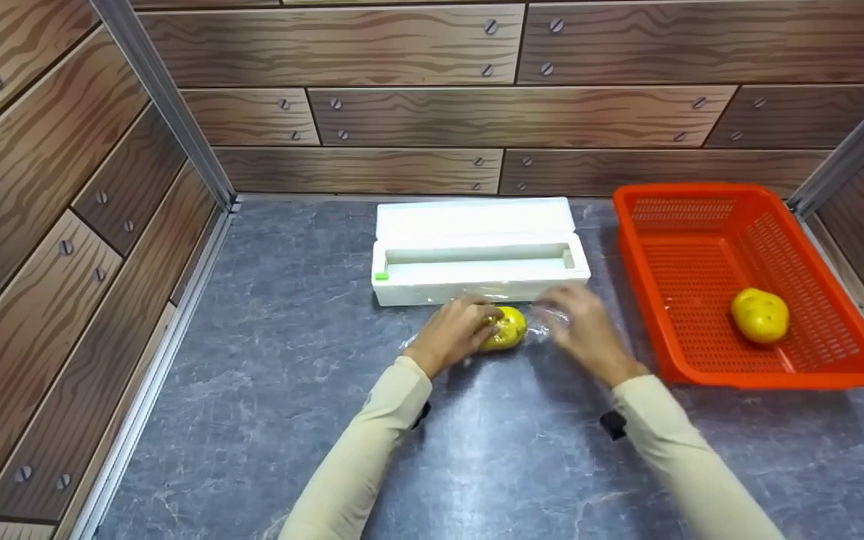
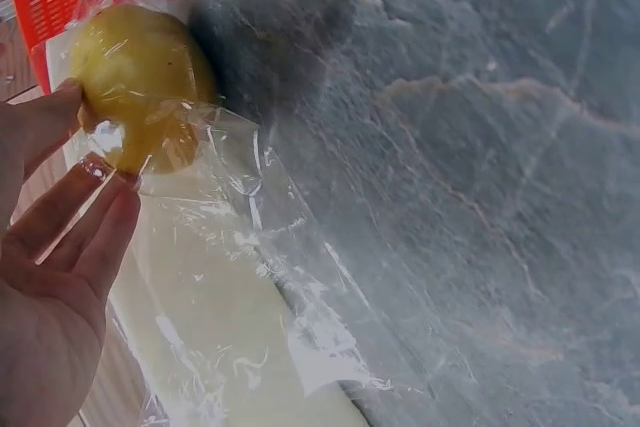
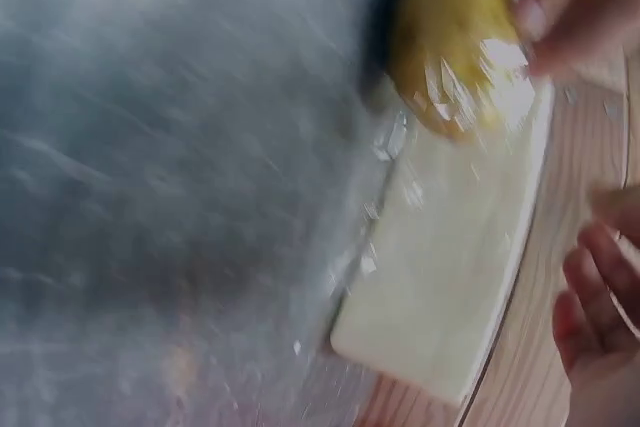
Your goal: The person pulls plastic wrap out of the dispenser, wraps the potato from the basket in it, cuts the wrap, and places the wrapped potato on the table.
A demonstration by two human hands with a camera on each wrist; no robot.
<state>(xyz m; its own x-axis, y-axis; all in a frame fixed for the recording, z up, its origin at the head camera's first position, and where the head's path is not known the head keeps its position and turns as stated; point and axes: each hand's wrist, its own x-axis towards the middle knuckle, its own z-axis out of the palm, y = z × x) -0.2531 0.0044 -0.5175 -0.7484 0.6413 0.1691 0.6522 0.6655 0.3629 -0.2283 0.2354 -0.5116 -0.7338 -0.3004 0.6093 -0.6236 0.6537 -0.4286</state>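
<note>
A yellow fruit (image 1: 505,328) sits on the table in front of the white foam box (image 1: 477,291), with clear plastic film (image 2: 255,202) over it. At its left side my left hand (image 1: 456,330) holds the fruit, thumb and fingers against its wrapped surface. In the left wrist view the loose film spreads from the fruit across the box front and table. My right hand (image 1: 583,324) is to the right of the fruit, close over a crumpled end of film. The right wrist view shows its fingers (image 3: 590,292) loosely bent, with nothing visible between them.
The foam box stands with its lid raised at the back and a green mark on its left corner. To the right, an orange-red perforated basket (image 1: 646,307) contains another yellow fruit (image 1: 760,316). Wood-patterned walls (image 1: 417,112) enclose the grey marbled table (image 1: 267,420).
</note>
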